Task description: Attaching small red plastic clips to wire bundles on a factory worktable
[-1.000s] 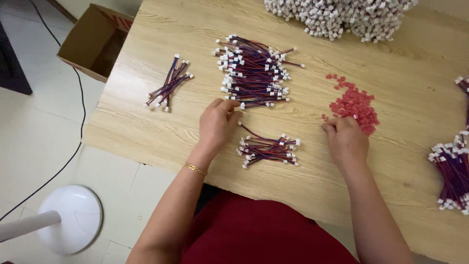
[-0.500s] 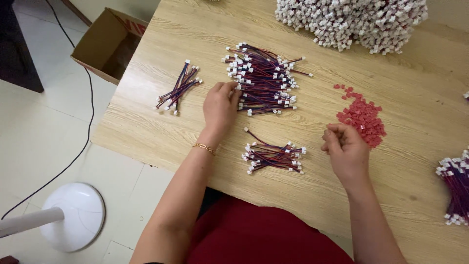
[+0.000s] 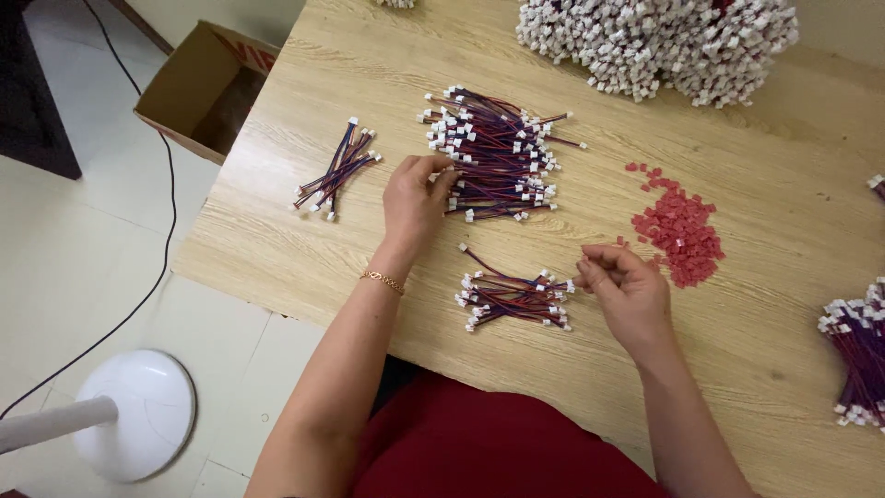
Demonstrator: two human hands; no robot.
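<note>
- Two bare hands work over a pale wooden table (image 3: 277, 231), seen from above.
- The left hand (image 3: 412, 198) reaches to the near left edge of a big heap of short red-and-blue wire leads with white plugs (image 3: 502, 152); its fingertips pinch at a plug there, but the fingers cover the spot, so whether one lead is truly in the grip cannot be told.
- A gold bracelet (image 3: 383, 278) sits on the left wrist.
- The right hand (image 3: 627, 286) hovers just above the table with thumb and forefinger drawn close together; anything held between them is too small to make out.
- A small bundle of finished-looking leads (image 3: 512, 297) lies between the two hands, just left of the right hand and apart from it.
- A scatter of small red pieces (image 3: 682, 226) lies just beyond the right hand's fingers.
- A thin bunch of leads (image 3: 336, 171) lies well to the left of the left hand.
- A large mound of white plugs (image 3: 664, 41) sits at the far edge, its top cut off by the frame.
- Another bundle of leads (image 3: 862, 355) is cut off at the right edge.
- A cardboard box (image 3: 198, 92) and a white fan base (image 3: 134, 415) stand on the floor, partly out of view.
</note>
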